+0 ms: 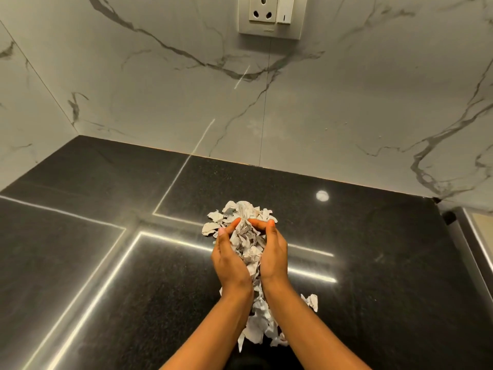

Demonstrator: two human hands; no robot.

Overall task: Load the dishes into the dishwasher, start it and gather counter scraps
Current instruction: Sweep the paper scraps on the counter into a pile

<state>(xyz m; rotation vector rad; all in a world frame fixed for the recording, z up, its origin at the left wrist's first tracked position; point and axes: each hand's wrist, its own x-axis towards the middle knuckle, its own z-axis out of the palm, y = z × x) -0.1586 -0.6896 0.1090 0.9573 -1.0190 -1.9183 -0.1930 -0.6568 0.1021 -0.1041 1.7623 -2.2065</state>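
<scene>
- Paper scraps (pixel 241 210): torn, crumpled white/grey bits w/ faint print, heaped in a long pile on the black tabletop (pixel 106 263), roughly centre, running from near the back wall towards the person.
- Left hand (pixel 230 259): on the pile's left side, palm facing in, fingers curled round the scraps, fingertips at the far end.
- Right hand (pixel 274 252): mirrors it on the right side, fingers curled in over the top; tips of both hands nearly meet above the heap.
- Mid part of the pile is squeezed between the two palms. The far end fans out beyond the fingertips.
- More bits lie between & under the forearms, nearer the person; one loose piece (pixel 310 301) sits just right of the right wrist.
- Tabletop is glossy & speckled, w/ bright strip-light reflections and a round glare spot (pixel 322 195).
- Behind: marble-look wall (pixel 160 89) w/ a socket (pixel 262 14) and switch (pixel 285 12) at top.
</scene>
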